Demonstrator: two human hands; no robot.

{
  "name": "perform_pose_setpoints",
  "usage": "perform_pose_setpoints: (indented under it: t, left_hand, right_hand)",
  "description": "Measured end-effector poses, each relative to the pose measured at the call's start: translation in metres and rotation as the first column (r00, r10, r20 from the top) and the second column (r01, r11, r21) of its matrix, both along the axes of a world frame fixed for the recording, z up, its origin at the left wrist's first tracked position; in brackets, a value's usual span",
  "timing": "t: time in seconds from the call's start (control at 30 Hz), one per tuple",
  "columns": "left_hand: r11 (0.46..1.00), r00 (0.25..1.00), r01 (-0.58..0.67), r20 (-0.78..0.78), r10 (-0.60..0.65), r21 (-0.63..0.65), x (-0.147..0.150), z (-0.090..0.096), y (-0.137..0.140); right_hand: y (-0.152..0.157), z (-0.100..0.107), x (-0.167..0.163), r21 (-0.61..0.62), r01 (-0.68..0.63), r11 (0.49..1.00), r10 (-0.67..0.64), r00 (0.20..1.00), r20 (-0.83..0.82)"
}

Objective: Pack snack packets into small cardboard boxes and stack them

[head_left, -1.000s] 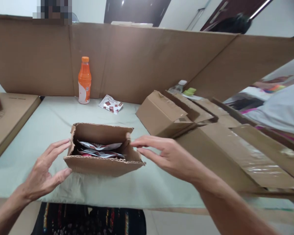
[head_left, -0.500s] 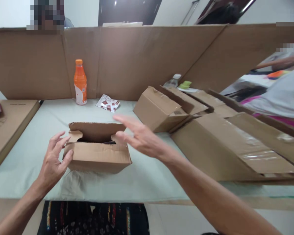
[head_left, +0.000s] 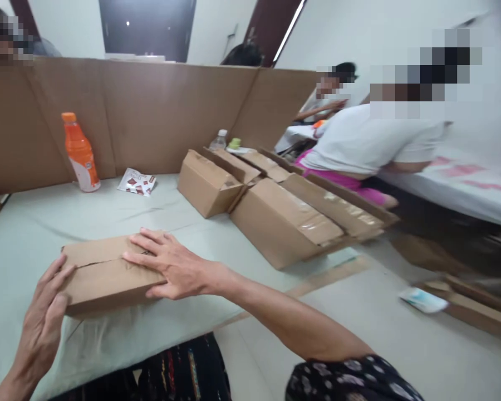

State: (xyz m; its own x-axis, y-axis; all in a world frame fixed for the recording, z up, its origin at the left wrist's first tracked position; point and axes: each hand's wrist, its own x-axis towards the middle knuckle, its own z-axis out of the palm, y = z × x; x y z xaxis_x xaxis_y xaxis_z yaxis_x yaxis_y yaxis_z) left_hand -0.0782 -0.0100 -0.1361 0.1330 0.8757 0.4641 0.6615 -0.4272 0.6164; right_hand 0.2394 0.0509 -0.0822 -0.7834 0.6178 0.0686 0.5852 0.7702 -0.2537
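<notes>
A small cardboard box (head_left: 104, 281) sits on the pale green tablecloth in front of me. Its top flaps are folded down and meet along a thin seam. My right hand (head_left: 167, 264) lies flat over the box's right part, fingers spread across the flaps and the thumb at the front edge. At the left end, my left hand (head_left: 48, 312) rests against the side with fingers stretched out. The box's inside is hidden.
Behind the box stand an orange drink bottle (head_left: 81, 156) and a white-and-brown packet (head_left: 137, 182). Joined cardboard boxes (head_left: 284, 217) fill the table's right side. A cardboard wall (head_left: 171, 111) borders the back. A person in a white shirt (head_left: 367, 133) sits to the right.
The upright back flap is now down and the box's top is covered. My right hand has come down onto it. The view has swung to the right.
</notes>
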Motion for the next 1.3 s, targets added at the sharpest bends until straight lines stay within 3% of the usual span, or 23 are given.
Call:
perform_pose_setpoints:
  t: [0.13,0.23,0.33,0.4,0.5,0.67,0.73,0.8,0.9,1.07,1.2,1.3]
  left_hand:
    - [0.998,0.998,0.035,-0.059,-0.039,-0.053,0.007,-0.003,-0.005]
    - [0.992,0.98,0.118,-0.156,-0.123,-0.041,0.027,-0.004,0.002]
    - [0.957,0.942,0.285,-0.17,-0.289,-0.05,0.062,-0.002,0.029]
    - [0.894,0.889,0.435,-0.107,-0.445,-0.105,0.096,0.0,0.057]
    - [0.767,0.795,0.603,0.087,-0.6,-0.22,0.163,-0.003,0.099]
    - [0.814,0.854,0.517,0.226,-0.469,-0.265,0.278,-0.039,0.127]
    - [0.828,0.867,0.49,0.257,-0.428,-0.273,0.309,-0.055,0.123]
    - [0.828,0.872,0.479,0.266,-0.41,-0.293,0.329,-0.067,0.117]
    - [0.795,0.866,0.499,0.242,-0.438,-0.346,0.347,-0.078,0.109]
    - [0.691,0.793,0.586,0.125,-0.597,-0.423,0.354,-0.086,0.107]
    - [0.606,0.682,0.656,0.009,-0.732,-0.449,0.33,-0.087,0.106]
    - [0.531,0.56,0.714,-0.083,-0.825,-0.456,0.294,-0.087,0.096]
  right_hand:
    - [-0.005,-0.003,0.013,0.024,0.018,1.0,-0.017,0.999,-0.041]
    - [-0.019,-0.007,0.038,0.004,0.102,0.995,-0.102,0.993,-0.053]
    - [-0.043,-0.017,0.076,0.022,0.267,0.964,-0.265,0.963,-0.055]
    - [-0.062,-0.026,0.105,0.083,0.389,0.918,-0.384,0.921,-0.068]
    - [-0.088,-0.042,0.143,0.215,0.587,0.781,-0.58,0.808,-0.101]
    - [-0.099,-0.057,0.17,0.427,0.8,0.423,-0.832,0.529,-0.166]
    - [-0.091,-0.057,0.169,0.475,0.814,0.335,-0.867,0.464,-0.184]
    - [-0.082,-0.055,0.166,0.502,0.814,0.293,-0.88,0.435,-0.192]
    - [-0.067,-0.053,0.165,0.505,0.82,0.268,-0.89,0.412,-0.197]
    - [-0.05,-0.058,0.173,0.451,0.87,0.198,-0.907,0.337,-0.253]
    - [-0.061,-0.07,0.174,0.435,0.88,0.189,-0.857,0.364,-0.364]
    - [-0.089,-0.082,0.167,0.504,0.852,0.14,-0.808,0.392,-0.439]
